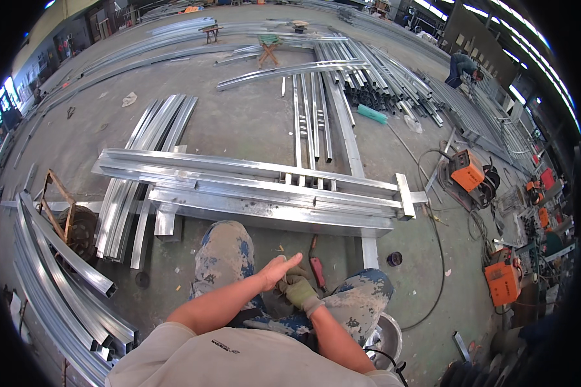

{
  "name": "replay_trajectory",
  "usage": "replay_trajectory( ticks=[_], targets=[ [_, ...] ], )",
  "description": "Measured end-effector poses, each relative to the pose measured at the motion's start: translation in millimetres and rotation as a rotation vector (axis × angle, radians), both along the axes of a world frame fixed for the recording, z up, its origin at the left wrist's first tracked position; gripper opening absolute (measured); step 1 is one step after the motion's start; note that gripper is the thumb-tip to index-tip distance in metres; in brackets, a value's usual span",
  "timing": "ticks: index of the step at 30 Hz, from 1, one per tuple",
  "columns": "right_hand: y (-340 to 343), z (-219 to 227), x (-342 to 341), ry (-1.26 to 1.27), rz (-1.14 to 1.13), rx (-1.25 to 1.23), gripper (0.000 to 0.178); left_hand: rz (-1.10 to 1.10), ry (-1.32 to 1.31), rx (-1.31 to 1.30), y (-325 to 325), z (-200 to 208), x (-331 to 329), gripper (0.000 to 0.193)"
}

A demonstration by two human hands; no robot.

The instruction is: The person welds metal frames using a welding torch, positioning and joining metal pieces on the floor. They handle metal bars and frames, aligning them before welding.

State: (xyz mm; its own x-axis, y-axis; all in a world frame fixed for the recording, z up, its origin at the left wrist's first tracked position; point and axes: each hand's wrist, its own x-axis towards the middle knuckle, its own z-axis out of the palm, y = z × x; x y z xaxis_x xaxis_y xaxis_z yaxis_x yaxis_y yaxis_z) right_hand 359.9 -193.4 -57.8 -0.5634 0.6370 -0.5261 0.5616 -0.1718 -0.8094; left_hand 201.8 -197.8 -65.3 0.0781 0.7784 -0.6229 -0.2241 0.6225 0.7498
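Above my lap, my bare left hand (277,271) is held with its thumb side stretched out to the right; its lower fingers are partly hidden. Close against it is my right hand (301,290), in an olive-green work glove, with the fingers curled. Whatever they may hold is hidden between the hands. Just beyond, on the floor between my knees, lies a red-handled welding electrode holder (317,272). Past my knees, long shiny metal tubes (258,193) lie side by side across supports, with a short crosspiece (405,196) at their right end.
More metal tubes lie in a stack (64,277) at my left. Orange welding machines (466,170) with cables stand to the right. A metal bowl (388,342) sits beside my right hip. A small dark cup (394,258) rests on the floor. Far right, another person (461,68) bends over.
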Motion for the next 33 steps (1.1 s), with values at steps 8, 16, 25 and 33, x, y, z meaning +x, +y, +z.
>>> replay_trajectory(
  ticks=[8,16,25,33],
  targets=[
    [-0.4,5.8,13.3,0.054,-0.248,-0.157,0.033,0.131,-0.249,0.153,-14.2,-16.4,-5.4,0.029],
    [-16.2,5.2,1.2,0.024,-0.079,-0.019,0.037,0.156,0.5,0.189,-14.2,-41.9,-2.8,0.022],
    [4.1,17.3,10.5,-0.037,-0.1,-0.095,0.048,-0.396,1.018,0.363,-29.6,-52.7,-14.3,0.014],
    [6.6,-0.3,12.5,-0.131,0.1,0.007,0.047,-0.656,1.13,0.596,-41.4,-31.1,-13.0,0.01]
  ],
)
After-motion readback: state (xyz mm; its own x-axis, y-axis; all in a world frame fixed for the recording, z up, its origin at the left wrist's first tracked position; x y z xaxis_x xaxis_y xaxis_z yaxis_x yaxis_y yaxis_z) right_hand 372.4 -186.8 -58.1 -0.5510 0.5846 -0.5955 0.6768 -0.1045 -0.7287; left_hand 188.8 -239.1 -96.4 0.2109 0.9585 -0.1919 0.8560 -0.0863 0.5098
